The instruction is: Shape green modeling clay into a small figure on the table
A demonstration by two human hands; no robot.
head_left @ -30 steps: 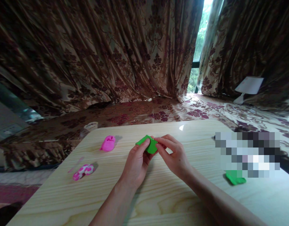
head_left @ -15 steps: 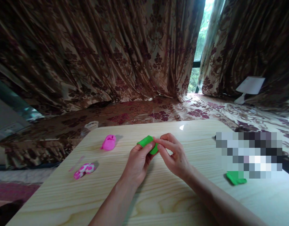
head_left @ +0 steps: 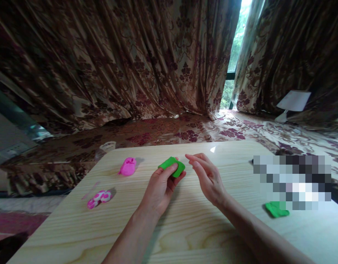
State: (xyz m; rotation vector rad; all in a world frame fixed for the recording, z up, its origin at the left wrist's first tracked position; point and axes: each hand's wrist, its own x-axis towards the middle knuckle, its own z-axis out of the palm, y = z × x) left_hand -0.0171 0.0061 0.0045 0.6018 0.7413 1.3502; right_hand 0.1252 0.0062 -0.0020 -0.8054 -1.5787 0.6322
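Above the middle of the table, a flattened piece of bright green modelling clay [head_left: 180, 169] is pinched between the thumb and fingers of my left hand [head_left: 160, 185]. The thumb lies across its top face, and the fingers under it are partly hidden. Just to the right, my right hand [head_left: 209, 178] hovers apart from the clay, index finger stretched out and thumb close below it, with nothing held. A second flat green clay piece [head_left: 277, 209] lies on the table to the right of my right forearm.
On the left of the wooden table [head_left: 185, 234] sit a pink hollow clay shape [head_left: 128, 167] and a pink-and-white spotted piece [head_left: 99, 198] beside a thin pale stick [head_left: 91, 190]. A pixelated area [head_left: 292, 181] covers something at the right edge. Behind are curtains and a white lamp [head_left: 294, 101].
My right hand has come off the green clay and moved slightly right. The clay stays in my left hand, with more of its surface now showing.
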